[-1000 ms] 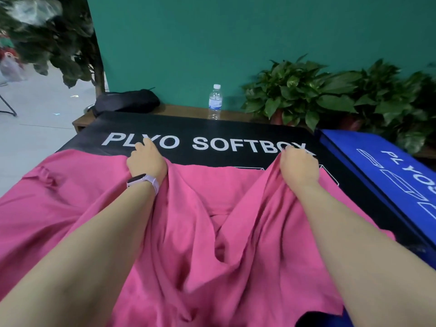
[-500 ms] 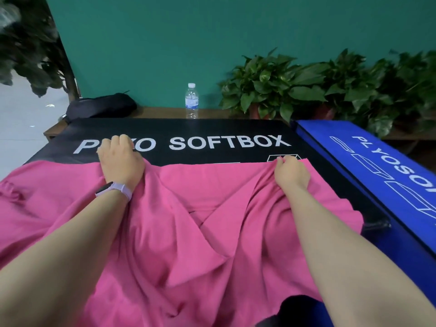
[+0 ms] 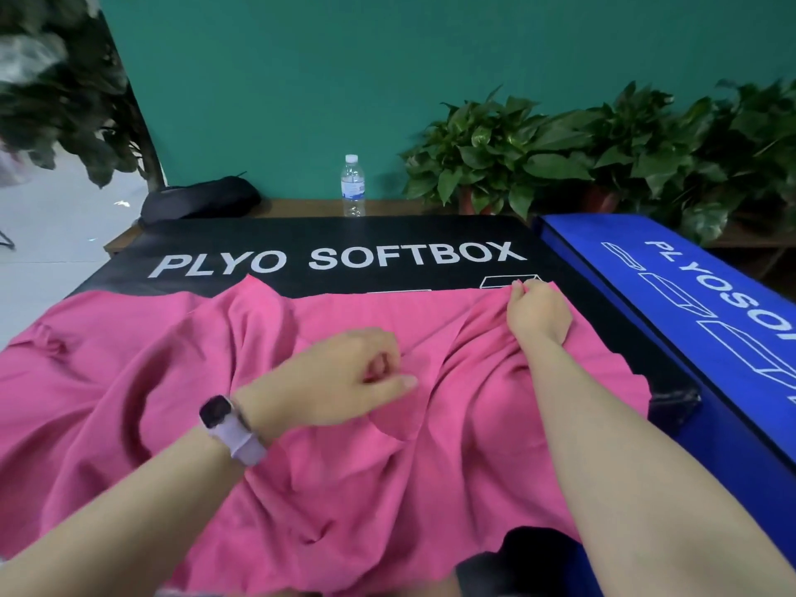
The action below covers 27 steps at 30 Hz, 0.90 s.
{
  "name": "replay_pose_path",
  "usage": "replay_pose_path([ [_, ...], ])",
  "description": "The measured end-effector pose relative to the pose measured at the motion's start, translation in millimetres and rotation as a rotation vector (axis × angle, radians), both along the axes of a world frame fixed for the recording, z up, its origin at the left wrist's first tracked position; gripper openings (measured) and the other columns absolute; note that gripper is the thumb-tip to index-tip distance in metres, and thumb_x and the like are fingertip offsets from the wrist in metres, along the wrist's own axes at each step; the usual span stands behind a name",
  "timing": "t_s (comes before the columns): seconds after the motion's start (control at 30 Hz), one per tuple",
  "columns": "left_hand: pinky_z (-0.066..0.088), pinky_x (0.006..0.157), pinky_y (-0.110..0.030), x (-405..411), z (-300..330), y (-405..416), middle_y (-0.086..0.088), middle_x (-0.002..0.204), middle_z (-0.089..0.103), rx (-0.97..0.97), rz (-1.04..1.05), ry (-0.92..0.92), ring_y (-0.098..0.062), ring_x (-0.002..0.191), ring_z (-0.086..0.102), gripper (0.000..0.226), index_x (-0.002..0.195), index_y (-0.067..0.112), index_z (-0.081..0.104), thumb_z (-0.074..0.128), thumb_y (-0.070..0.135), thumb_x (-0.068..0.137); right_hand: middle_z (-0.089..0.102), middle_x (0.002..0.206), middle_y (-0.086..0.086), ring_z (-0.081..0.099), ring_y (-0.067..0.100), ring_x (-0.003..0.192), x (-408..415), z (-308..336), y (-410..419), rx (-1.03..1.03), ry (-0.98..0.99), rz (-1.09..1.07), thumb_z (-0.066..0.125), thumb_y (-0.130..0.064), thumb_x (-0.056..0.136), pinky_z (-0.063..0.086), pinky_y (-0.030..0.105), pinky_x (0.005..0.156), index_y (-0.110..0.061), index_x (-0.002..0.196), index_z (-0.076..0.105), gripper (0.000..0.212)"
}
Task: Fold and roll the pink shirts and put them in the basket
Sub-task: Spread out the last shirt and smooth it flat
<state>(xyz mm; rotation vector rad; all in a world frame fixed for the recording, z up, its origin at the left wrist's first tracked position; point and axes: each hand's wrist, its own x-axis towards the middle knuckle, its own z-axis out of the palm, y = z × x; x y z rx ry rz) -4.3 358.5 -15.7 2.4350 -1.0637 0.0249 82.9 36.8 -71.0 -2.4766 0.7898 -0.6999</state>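
A pink shirt [image 3: 181, 381] lies spread and wrinkled over the black PLYO SOFTBOX block [image 3: 336, 234]. My right hand [image 3: 538, 316] pinches the shirt's far edge near its right corner, fingers curled round the cloth. My left hand [image 3: 336, 377], with a watch on the wrist, hovers over the middle of the shirt. Its fingers are loosely curled and the thumb points right; I see no cloth in it. No basket is in view.
A blue plyo box [image 3: 689, 295] butts against the black block on the right. Behind on a wooden ledge stand a water bottle [image 3: 353, 185], a black bag [image 3: 200, 202] and potted plants [image 3: 538, 157] against a green wall.
My left hand let go of the shirt's far edge and drew back toward the middle. The far left part of the shirt now lies flat. My right hand keeps its grip.
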Motion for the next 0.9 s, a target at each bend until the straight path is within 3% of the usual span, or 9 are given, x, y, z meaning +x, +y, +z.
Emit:
replay_pose_path([
  [0.1, 0.045, 0.073, -0.033, -52, -12, -14, 0.006, 0.097, 0.056, 0.386, 0.013, -0.278, -0.018, 0.085, 0.056, 0.049, 0.101, 0.024, 0.043, 0.047, 0.071, 0.087, 0.070, 0.098, 0.013, 0.063, 0.035, 0.096, -1, -1, -2, 0.017, -0.028, 0.001, 0.041, -0.036, 0.106, 0.041, 0.036, 0.077, -0.011, 0.096, 0.067, 0.037],
  [0.17, 0.047, 0.073, -0.037, -64, -13, -8, 0.004, 0.100, 0.058, 0.497, 0.080, -0.298, -0.022, 0.089, 0.059, 0.061, 0.105, 0.023, 0.044, 0.040, 0.080, 0.083, 0.070, 0.101, 0.015, 0.063, 0.037, 0.099, -1, -1, -3, 0.041, -0.059, -0.004, 0.042, -0.036, 0.106, 0.041, 0.037, 0.077, -0.010, 0.098, 0.068, 0.037],
  [0.23, 0.042, 0.068, -0.036, -63, -5, 2, 0.008, 0.091, 0.058, 0.469, 0.086, -0.236, -0.022, 0.085, 0.060, 0.052, 0.095, 0.028, 0.039, 0.039, 0.079, 0.084, 0.071, 0.101, 0.017, 0.063, 0.038, 0.099, -1, 0, -4, 0.060, -0.076, -0.015, 0.044, -0.036, 0.106, 0.039, 0.037, 0.075, -0.009, 0.099, 0.069, 0.037],
  [0.3, 0.038, 0.063, -0.033, -53, 4, 11, 0.008, 0.072, 0.051, 0.364, 0.097, -0.184, -0.024, 0.079, 0.059, 0.033, 0.085, 0.030, 0.035, 0.045, 0.060, 0.095, 0.070, 0.101, 0.018, 0.063, 0.038, 0.100, -2, 1, -4, 0.067, -0.076, -0.014, 0.044, -0.036, 0.106, 0.041, 0.038, 0.076, -0.009, 0.100, 0.068, 0.037],
  [0.37, 0.043, 0.062, -0.035, -32, 15, 21, 0.009, 0.060, 0.044, 0.210, 0.189, -0.161, -0.025, 0.069, 0.053, 0.030, 0.078, 0.026, 0.039, 0.048, 0.046, 0.099, 0.070, 0.101, 0.018, 0.063, 0.039, 0.100, -2, 1, -3, 0.086, -0.080, -0.009, 0.044, -0.037, 0.106, 0.045, 0.040, 0.080, -0.009, 0.100, 0.068, 0.037],
  [0.57, 0.050, 0.068, -0.042, 67, 26, 52, -0.002, 0.067, 0.056, -0.034, 0.552, -0.007, -0.028, 0.069, 0.053, 0.039, 0.061, 0.019, 0.048, 0.062, 0.034, 0.095, 0.069, 0.098, 0.016, 0.061, 0.037, 0.097, 2, -2, -7, 0.073, -0.077, -0.006, 0.046, -0.034, 0.105, 0.038, 0.036, 0.074, -0.008, 0.090, 0.066, 0.036],
  [0.67, 0.048, 0.070, -0.042, 101, 10, 49, -0.004, 0.072, 0.058, -0.008, 0.617, 0.037, -0.034, 0.079, 0.059, 0.032, 0.068, 0.016, 0.050, 0.055, 0.027, 0.098, 0.070, 0.096, 0.014, 0.063, 0.036, 0.094, 6, -4, -9, 0.081, -0.073, -0.021, 0.045, -0.034, 0.105, 0.044, 0.038, 0.077, -0.008, 0.092, 0.067, 0.037],
  [0.73, 0.043, 0.065, -0.039, 111, -9, 45, -0.004, 0.074, 0.058, 0.065, 0.662, -0.030, -0.036, 0.082, 0.059, 0.026, 0.075, 0.016, 0.047, 0.046, 0.025, 0.099, 0.069, 0.092, 0.012, 0.063, 0.035, 0.090, 8, -5, -9, 0.086, -0.075, -0.028, 0.044, -0.035, 0.105, 0.047, 0.039, 0.076, -0.009, 0.090, 0.066, 0.037],
  [0.9, 0.037, 0.057, -0.038, 114, -48, 50, -0.010, 0.076, 0.063, 0.126, 0.679, -0.242, -0.038, 0.070, 0.059, 0.026, 0.083, 0.017, 0.044, 0.037, 0.033, 0.102, 0.065, 0.082, 0.008, 0.057, 0.031, 0.081, 4, -2, -6, 0.098, -0.122, -0.035, 0.043, -0.039, 0.105, 0.041, 0.036, 0.070, -0.012, 0.081, 0.061, 0.041],
])
